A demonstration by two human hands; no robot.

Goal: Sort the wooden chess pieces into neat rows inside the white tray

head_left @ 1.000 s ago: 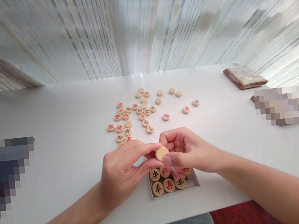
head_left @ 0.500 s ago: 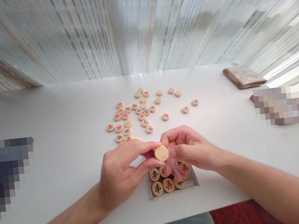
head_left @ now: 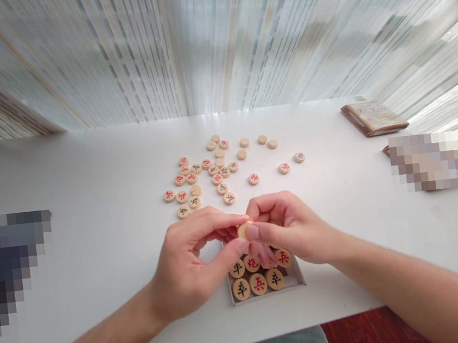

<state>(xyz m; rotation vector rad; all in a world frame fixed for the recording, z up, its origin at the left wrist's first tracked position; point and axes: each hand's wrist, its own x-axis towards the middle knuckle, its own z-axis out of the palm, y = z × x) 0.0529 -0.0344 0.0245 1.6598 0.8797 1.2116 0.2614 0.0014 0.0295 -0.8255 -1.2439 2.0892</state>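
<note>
A plain-faced wooden Chinese chess piece [head_left: 243,232] is held up between my two hands, over the far part of a shallow box. My left hand [head_left: 189,260] pinches it between thumb and fingers from the left. From the right, my right hand [head_left: 292,225] has its thumb on the piece's face, with curled fingers behind. Below them, the open box [head_left: 296,277] contains several pieces lying face up, such as a black-marked piece [head_left: 241,289] and a red-marked piece [head_left: 258,284]. The box's far side is hidden by my hands.
Loose chess pieces [head_left: 217,179] lie scattered on the white table [head_left: 93,207] beyond my hands, some face up, some blank. A flat brown-edged box [head_left: 374,117] is at the back right, near a blurred-out item [head_left: 432,161]. Another blurred dark object [head_left: 13,265] is at the left. Striped curtains hang behind.
My right thumb has moved left onto the held piece, which it now partly covers. My left thumb has lifted slightly, and more of the box's pieces show beneath.
</note>
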